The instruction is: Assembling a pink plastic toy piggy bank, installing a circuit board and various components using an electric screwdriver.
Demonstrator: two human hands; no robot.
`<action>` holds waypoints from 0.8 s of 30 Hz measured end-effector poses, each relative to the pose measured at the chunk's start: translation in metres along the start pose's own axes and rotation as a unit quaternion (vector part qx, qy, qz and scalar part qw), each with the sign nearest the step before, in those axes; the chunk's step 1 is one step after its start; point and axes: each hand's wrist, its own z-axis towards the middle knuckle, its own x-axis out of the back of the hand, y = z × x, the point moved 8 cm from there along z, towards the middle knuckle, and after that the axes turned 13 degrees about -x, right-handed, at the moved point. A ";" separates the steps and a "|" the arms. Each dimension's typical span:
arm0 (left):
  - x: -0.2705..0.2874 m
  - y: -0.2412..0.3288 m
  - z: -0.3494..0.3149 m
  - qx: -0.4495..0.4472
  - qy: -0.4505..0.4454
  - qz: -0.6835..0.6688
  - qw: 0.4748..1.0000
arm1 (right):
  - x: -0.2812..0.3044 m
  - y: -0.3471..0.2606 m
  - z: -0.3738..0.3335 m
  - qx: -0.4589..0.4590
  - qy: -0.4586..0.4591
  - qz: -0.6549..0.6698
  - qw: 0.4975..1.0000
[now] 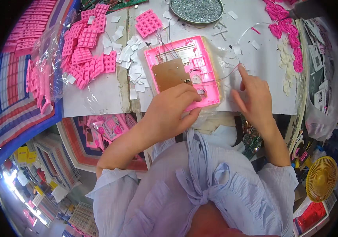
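Observation:
A pink plastic casing (215, 89) lies with its inside up on a padded, plastic-wrapped pad (212, 59). Over its left part sits a brown circuit board (169, 73), with several thin wires running off its top. My left hand (175, 104) rests across the lower end of board and casing, fingers curled down onto them and thumb by the near edge; its fingertips are partly hidden. To the right, my right hand (255, 93) has its index finger stretched out and its thumb apart. The index fingertip meets a thin wire (227, 76) that comes from the casing.
Pink keypads (84, 51) and white paper squares (127, 55) lie left of the casing. At the back stands a round dish of small metal parts (197, 10). Pink cord bundles (293, 37) and cream pieces (286, 59) line the right side. A soldering iron (305, 10) shows at upper right.

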 end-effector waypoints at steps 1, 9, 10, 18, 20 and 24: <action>-0.002 0.000 0.000 0.002 0.000 -0.001 1.000 | 0.009 -0.008 -0.002 0.032 -0.009 0.085 0.996; 0.006 0.000 -0.005 0.040 0.045 -0.051 0.997 | -0.016 -0.050 0.017 0.182 -0.001 0.154 0.971; 0.009 0.002 -0.006 0.040 0.048 -0.051 0.997 | -0.015 -0.052 0.018 0.194 0.006 0.164 0.967; 0.028 0.010 -0.045 -0.021 0.057 0.218 0.974 | -0.001 -0.057 0.038 0.042 -0.095 0.232 0.967; 0.019 0.004 -0.052 0.000 0.033 0.245 0.969 | -0.007 -0.055 0.041 -0.009 -0.139 0.246 0.959; 0.012 0.004 -0.055 0.023 -0.004 0.305 0.952 | -0.011 -0.052 0.041 -0.037 -0.200 0.324 0.924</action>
